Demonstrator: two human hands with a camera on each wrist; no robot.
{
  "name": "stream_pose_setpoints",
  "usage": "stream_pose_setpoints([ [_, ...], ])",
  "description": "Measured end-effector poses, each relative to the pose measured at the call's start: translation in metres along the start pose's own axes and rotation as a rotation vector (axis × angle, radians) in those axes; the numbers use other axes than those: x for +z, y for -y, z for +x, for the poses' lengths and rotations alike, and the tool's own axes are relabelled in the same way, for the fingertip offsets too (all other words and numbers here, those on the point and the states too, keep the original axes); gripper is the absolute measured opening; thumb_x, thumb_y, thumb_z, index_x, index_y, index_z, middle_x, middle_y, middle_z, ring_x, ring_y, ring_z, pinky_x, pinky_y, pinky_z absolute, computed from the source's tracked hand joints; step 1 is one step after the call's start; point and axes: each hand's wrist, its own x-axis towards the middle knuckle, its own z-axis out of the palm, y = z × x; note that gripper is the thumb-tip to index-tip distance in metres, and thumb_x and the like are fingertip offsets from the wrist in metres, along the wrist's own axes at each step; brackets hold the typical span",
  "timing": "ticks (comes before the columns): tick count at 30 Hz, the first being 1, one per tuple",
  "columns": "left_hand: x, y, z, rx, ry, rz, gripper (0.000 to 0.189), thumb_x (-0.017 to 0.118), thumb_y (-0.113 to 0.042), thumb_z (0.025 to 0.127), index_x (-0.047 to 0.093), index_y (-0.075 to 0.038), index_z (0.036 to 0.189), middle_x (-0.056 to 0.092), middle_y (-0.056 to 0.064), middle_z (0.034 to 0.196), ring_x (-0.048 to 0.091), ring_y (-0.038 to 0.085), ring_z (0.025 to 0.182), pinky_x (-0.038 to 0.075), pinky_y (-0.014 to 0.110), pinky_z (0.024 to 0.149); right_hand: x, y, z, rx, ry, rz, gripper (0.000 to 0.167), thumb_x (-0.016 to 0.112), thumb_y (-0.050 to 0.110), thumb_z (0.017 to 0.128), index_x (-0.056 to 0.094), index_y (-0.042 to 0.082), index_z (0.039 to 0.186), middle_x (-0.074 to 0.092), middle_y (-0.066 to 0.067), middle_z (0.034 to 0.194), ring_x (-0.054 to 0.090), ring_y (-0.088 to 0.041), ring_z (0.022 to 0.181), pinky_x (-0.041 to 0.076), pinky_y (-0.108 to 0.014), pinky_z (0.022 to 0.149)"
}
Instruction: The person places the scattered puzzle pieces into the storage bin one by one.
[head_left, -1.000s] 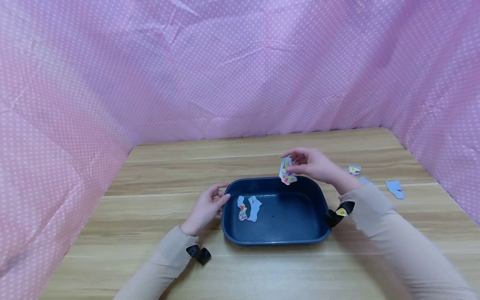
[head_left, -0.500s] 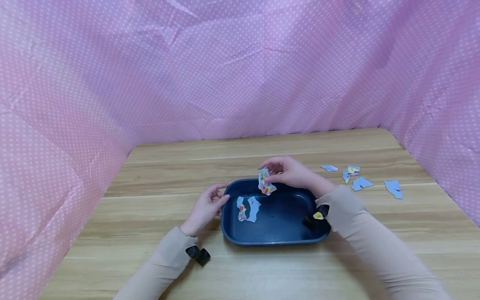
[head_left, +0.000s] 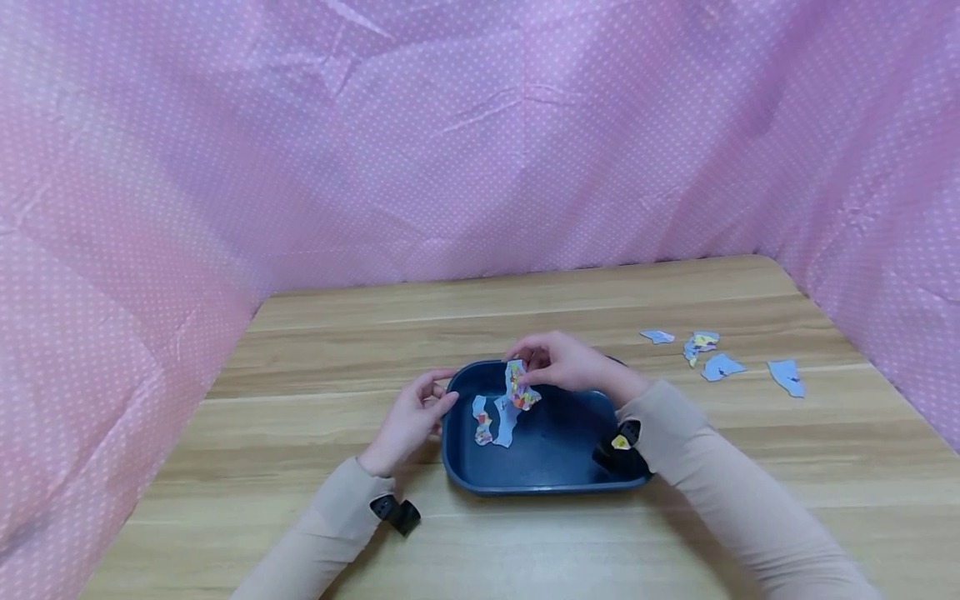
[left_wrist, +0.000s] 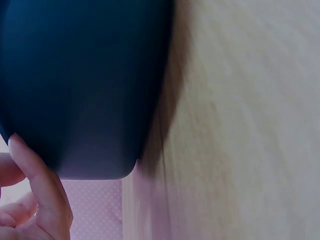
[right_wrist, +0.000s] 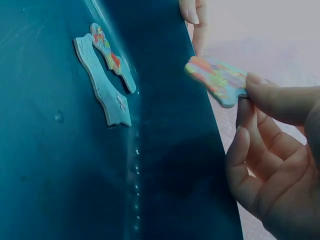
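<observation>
Thumb and fingertips of my right hand [head_left: 570, 364] pinch a flat, irregular puzzle piece [head_left: 517, 385] printed in bright colours on pale blue. It is held over the far left part of a dark blue plastic tray [head_left: 558, 458]; the right wrist view shows the piece [right_wrist: 217, 80] raised above the tray's wall. On the tray floor at the left lie two more pieces: a pale blue one [head_left: 505, 427], partly covered by the held piece in the head view, and a narrow colourful one [head_left: 482, 423]. My left hand [head_left: 408, 417] grips the tray's left rim, thumb [left_wrist: 30, 165] at the edge.
Several more puzzle pieces lie on the wooden table [head_left: 337, 350] to the right of the tray, among them a yellow-and-blue one [head_left: 701, 343] and a pale blue one [head_left: 786, 377]. A pink dotted cloth [head_left: 450, 142] hangs behind the table and at both sides.
My right hand has moved left and nearer with the puzzle piece, from the tray's far right rim to over its left part. The left hand stays at the rim.
</observation>
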Motion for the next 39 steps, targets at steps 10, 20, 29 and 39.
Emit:
stream_pose_setpoints([
  [10,-0.0006,0.0000,-0.0005,-0.011,-0.003,0.000,0.037,0.057,-0.012,0.095,0.053,-0.014,0.132,0.055,0.010,0.092,0.055,0.015,0.064,0.052,0.025,0.060,0.0036,-0.0040,0.0011,-0.017,0.102,-0.074,0.030,0.068,0.009,0.086,0.063,0.003,0.115,0.059,-0.004,0.089,0.056,-0.011,0.075,0.049,-0.024,0.069],
  [20,-0.0006,-0.0023,-0.0021,-0.019,-0.006,-0.007,0.038,0.058,-0.013,0.094,0.053,-0.014,0.132,0.055,0.009,0.092,0.055,0.016,0.063,0.052,0.026,0.060,0.0057,-0.0068,0.0019,-0.006,0.146,-0.144,0.029,0.069,0.008,0.085,0.064,0.003,0.113,0.058,-0.003,0.087,0.057,-0.011,0.077,0.050,-0.022,0.070],
  [29,-0.0006,-0.0022,-0.0019,-0.018,-0.006,0.001,0.038,0.059,-0.012,0.094,0.053,-0.013,0.131,0.055,0.010,0.092,0.055,0.016,0.063,0.052,0.025,0.059,0.0064,-0.0070,-0.0005,0.060,0.164,-0.179,0.026,0.070,0.006,0.084,0.065,0.007,0.110,0.060,-0.001,0.087,0.056,-0.011,0.077,0.049,-0.023,0.069],
  [39,-0.0002,-0.0012,-0.0013,-0.012,-0.006,0.005,0.038,0.058,-0.012,0.094,0.053,-0.013,0.131,0.055,0.009,0.091,0.055,0.016,0.063,0.052,0.025,0.059,0.0074,-0.0076,-0.0016,0.080,0.208,-0.273,0.025,0.072,0.005,0.082,0.066,0.008,0.106,0.059,0.000,0.083,0.053,-0.010,0.074,0.047,-0.022,0.067],
])
